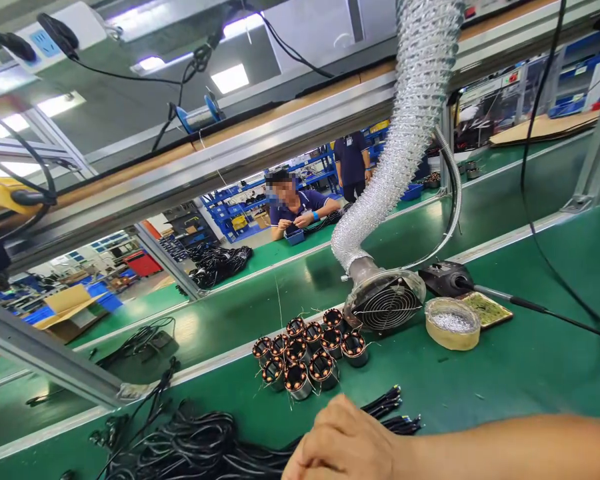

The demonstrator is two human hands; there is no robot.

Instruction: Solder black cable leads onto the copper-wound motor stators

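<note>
My right hand reaches in from the right at the bottom edge, its back toward me and its fingers curled closed. Whatever it may hold is hidden below the frame. Close behind and beside it lies a bundle of black cables, with stripped coloured wire ends showing just past the knuckles. Beyond the hand, several motor stators with copper windings stand grouped on the green bench, thin wires sticking out of them. My left hand is out of view.
A fume extractor fan on a silver flexible duct stands behind the stators. To its right are a round tub of silvery material, a soldering iron in its holder and a sponge tray. A co-worker sits across the bench.
</note>
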